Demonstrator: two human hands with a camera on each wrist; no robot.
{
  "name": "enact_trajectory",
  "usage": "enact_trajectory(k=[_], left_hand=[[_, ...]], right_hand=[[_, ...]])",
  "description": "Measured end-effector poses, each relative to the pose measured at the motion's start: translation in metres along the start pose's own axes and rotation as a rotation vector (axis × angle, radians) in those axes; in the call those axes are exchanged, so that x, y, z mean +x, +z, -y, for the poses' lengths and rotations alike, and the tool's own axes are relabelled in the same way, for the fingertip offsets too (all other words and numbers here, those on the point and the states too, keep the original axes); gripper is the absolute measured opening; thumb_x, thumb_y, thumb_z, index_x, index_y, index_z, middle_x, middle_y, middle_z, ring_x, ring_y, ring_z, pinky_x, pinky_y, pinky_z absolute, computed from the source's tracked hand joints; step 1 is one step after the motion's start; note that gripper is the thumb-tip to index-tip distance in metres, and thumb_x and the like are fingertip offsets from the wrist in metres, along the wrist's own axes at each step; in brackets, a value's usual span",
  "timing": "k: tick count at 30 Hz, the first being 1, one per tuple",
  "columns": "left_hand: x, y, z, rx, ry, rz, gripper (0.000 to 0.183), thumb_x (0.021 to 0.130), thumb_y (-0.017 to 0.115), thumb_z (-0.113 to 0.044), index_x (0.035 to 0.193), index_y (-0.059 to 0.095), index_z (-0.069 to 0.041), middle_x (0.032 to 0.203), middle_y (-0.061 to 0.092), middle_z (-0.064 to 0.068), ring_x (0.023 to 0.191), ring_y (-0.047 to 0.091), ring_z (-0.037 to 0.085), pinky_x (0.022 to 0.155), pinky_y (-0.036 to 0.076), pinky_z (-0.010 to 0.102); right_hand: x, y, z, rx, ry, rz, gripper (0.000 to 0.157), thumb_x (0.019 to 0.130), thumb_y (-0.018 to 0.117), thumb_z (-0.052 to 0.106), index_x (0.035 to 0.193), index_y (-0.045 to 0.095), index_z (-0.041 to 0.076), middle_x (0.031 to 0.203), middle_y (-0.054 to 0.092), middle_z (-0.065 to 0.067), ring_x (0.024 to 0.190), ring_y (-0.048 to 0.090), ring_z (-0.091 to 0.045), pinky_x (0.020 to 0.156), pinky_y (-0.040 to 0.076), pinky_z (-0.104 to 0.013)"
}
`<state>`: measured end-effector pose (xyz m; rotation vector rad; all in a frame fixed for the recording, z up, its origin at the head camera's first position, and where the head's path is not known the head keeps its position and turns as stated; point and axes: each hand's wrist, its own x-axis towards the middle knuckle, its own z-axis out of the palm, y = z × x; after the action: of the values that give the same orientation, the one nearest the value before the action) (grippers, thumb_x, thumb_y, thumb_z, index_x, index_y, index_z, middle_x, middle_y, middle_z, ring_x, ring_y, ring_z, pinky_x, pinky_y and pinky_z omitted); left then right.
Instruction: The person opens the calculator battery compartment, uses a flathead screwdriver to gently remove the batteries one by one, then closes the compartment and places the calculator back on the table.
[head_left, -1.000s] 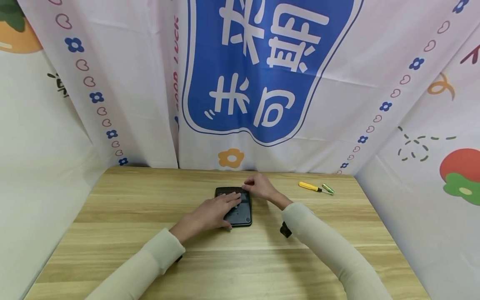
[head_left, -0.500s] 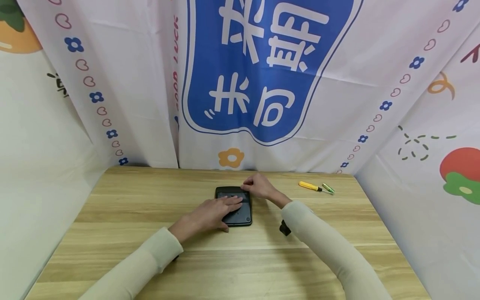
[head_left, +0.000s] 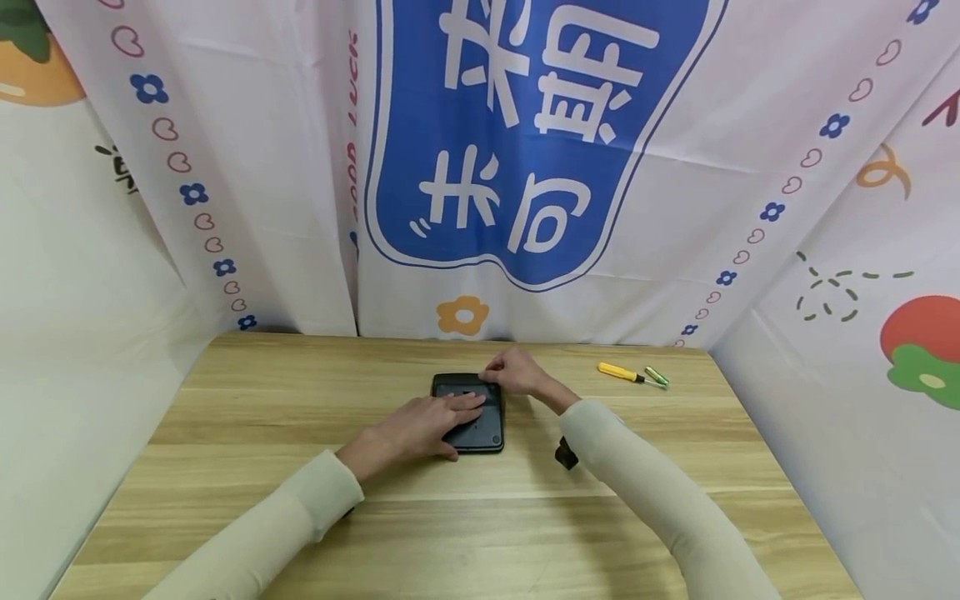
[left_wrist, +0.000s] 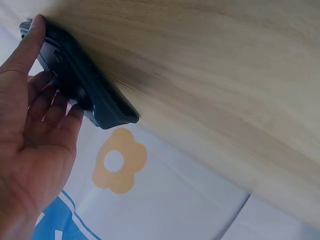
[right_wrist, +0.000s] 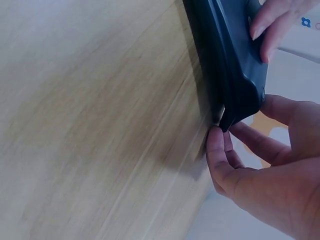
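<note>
A black calculator-like device [head_left: 480, 435] lies back side up on the wooden table, with a round foot near one corner. My left hand [head_left: 427, 425] rests across its back, fingers extended over the surface. In the left wrist view, the left thumb [left_wrist: 31, 42] lies at one end of the device while the other fingertips touch its back. My right hand [head_left: 519, 372] pinches the far right corner. The right wrist view shows the right fingers [right_wrist: 260, 142] around that thick corner [right_wrist: 240, 107], with the left fingertips [right_wrist: 265, 30] farther along the back.
A yellow-handled screwdriver [head_left: 618, 372] and a green battery [head_left: 656, 375] lie side by side at the back right of the wooden table [head_left: 300, 375]. Behind the table hangs a white cloth [head_left: 315, 275] with blue print. A dark wrist-camera part [head_left: 566, 454] shows beneath the right sleeve.
My left hand has shifted slightly left and nearer, uncovering more of the device's far end. The right hand has edged slightly left at the same corner.
</note>
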<state>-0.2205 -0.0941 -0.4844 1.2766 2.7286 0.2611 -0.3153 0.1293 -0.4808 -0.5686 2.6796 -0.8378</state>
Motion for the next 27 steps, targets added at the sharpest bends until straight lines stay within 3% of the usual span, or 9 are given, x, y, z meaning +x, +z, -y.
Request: enact_trajectory(k=[6, 11, 16, 22, 27], left_hand=[[-0.001, -0.001, 0.0, -0.006, 0.023, -0.003, 0.079, 0.091, 0.086, -0.035, 0.157, 0.052, -0.009, 0.17, 0.039, 0.006, 0.149, 0.048, 0.032, 0.11, 0.052, 0.048], [-0.001, -0.001, 0.001, -0.011, 0.031, 0.002, 0.079, 0.091, 0.086, -0.034, 0.157, 0.052, -0.008, 0.169, 0.039, 0.007, 0.15, 0.046, 0.032, 0.112, 0.05, 0.049], [-0.002, -0.002, 0.001, -0.007, 0.038, -0.002, 0.078, 0.091, 0.086, -0.031, 0.157, 0.052, -0.007, 0.17, 0.038, 0.008, 0.147, 0.049, 0.035, 0.111, 0.051, 0.049], [-0.003, -0.003, 0.0, -0.039, 0.019, 0.0, 0.077, 0.092, 0.086, -0.029, 0.157, 0.052, -0.008, 0.17, 0.037, 0.006, 0.147, 0.049, 0.036, 0.113, 0.049, 0.05], [-0.005, -0.003, -0.001, -0.044, 0.01, -0.009, 0.077, 0.093, 0.086, -0.025, 0.159, 0.049, -0.008, 0.171, 0.036, 0.007, 0.152, 0.043, 0.032, 0.115, 0.047, 0.05]], right_hand=[[-0.003, -0.002, 0.0, 0.095, 0.094, -0.003, 0.022, 0.1, 0.075, 0.025, 0.104, 0.085, 0.005, 0.091, 0.077, -0.002, 0.07, 0.051, -0.011, 0.061, 0.04, -0.023], [-0.005, -0.004, -0.002, 0.252, 0.165, 0.026, 0.021, 0.099, 0.077, 0.02, 0.108, 0.084, 0.003, 0.11, 0.078, -0.007, 0.088, 0.062, -0.01, 0.076, 0.052, -0.024], [-0.006, -0.007, -0.006, 0.506, 0.255, 0.087, 0.024, 0.102, 0.071, 0.012, 0.119, 0.078, -0.003, 0.12, 0.076, -0.014, 0.08, 0.064, -0.01, 0.076, 0.058, -0.028], [-0.005, -0.003, -0.01, 0.734, 0.396, 0.075, 0.023, 0.101, 0.072, 0.008, 0.118, 0.076, -0.007, 0.097, 0.077, -0.012, 0.077, 0.074, -0.014, 0.073, 0.064, -0.029], [-0.002, -0.001, -0.014, 0.842, 0.463, 0.009, 0.018, 0.098, 0.076, 0.006, 0.109, 0.076, -0.007, 0.083, 0.074, -0.009, 0.07, 0.073, -0.015, 0.068, 0.064, -0.029]])
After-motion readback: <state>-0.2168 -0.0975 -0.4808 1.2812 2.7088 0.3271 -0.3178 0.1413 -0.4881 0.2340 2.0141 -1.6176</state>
